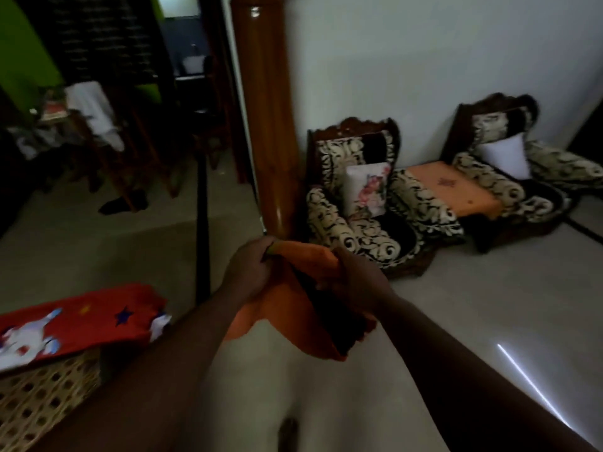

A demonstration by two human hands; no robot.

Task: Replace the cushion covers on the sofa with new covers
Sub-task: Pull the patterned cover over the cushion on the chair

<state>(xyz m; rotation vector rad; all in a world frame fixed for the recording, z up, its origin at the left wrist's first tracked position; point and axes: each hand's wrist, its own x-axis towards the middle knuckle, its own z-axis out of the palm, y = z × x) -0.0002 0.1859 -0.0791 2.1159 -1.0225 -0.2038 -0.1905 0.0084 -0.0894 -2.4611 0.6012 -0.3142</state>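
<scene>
Orange fabric cushion cover (303,301) hangs between my hands: left hand (249,272) pinches its top edge, right hand (354,282) clutches the opposite side, apparently spreading the opening. Beyond, the floral-covered cushion (365,189) sits on the near patterned armchair (352,233); the plain white cushion (505,156), seemingly uncovered, leans in the far armchair (509,187).

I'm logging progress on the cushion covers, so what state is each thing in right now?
Orange cover: off any cushion, limp, held by both hands.
Left hand: grips the cover's top edge.
Right hand: grips the cover's other side.
Floral cushion: covered, upright on the near armchair.
White cushion: plain white, upright on the far armchair.
Red cloth: lying on the woven surface.
</scene>
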